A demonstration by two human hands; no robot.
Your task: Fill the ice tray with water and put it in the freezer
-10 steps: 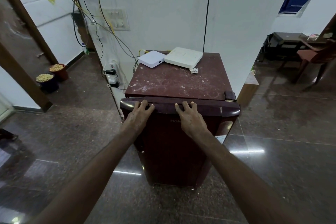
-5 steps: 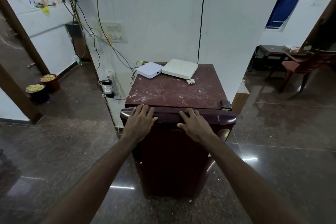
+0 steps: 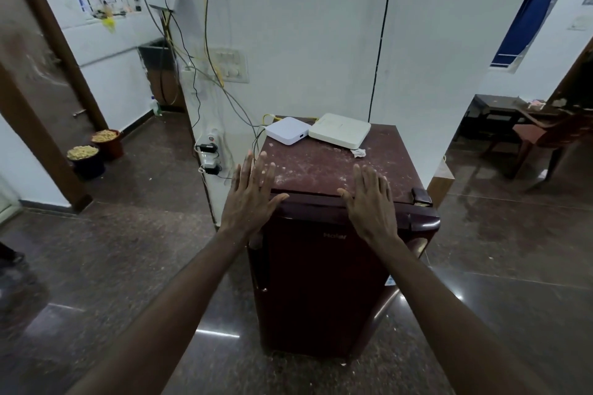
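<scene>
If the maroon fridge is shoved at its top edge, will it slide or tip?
Likely heavy and rigid: the fridge is a boxy cabinet, taller than wide. On the glossy floor it may slide, yet a push that high could tip it back.

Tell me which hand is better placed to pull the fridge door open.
Left, probably. The left hand is over the left corner of the fridge door, its free edge; the hinge cap sits at the right corner. The right hand, open too, is nearer that hinge, where pulling gives little leverage.
</scene>
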